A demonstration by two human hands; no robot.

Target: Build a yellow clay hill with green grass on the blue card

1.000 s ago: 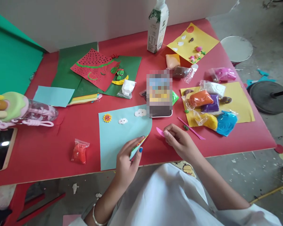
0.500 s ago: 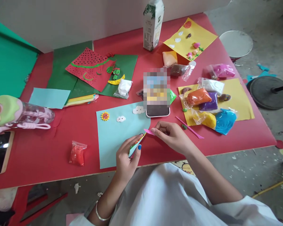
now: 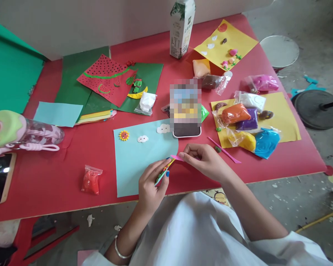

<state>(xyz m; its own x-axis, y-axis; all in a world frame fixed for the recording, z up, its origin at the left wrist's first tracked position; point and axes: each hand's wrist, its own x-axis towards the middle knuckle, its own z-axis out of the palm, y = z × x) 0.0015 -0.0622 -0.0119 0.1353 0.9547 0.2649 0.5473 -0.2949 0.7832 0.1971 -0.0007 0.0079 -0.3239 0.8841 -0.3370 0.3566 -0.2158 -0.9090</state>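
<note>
My left hand (image 3: 152,181) holds the curled lower right corner of a light blue sheet (image 3: 130,162), where green, yellow and red clay shows between finger and thumb. Between the fingertips of my right hand (image 3: 201,159) is a small pink tool (image 3: 177,157), its tip touching or very near the raised edge of the sheet. A sun (image 3: 124,135) and two white clouds (image 3: 142,139) with faces lie flat on the sheet's upper part. Just behind my hands is a phone (image 3: 186,131) with a blurred screen.
Clay bags (image 3: 235,113) lie on a yellow sheet (image 3: 288,114) at right, beside a pink stick (image 3: 224,150). A red clay bag (image 3: 91,180) is at left. Further back are a carton (image 3: 181,33), a watermelon picture (image 3: 105,81) and a second yellow sheet (image 3: 238,40). A bottle (image 3: 41,135) lies far left.
The view has shifted slightly. My left hand and the curled corner have moved a little to the right; the pink tool in my right hand sits slightly lower.
</note>
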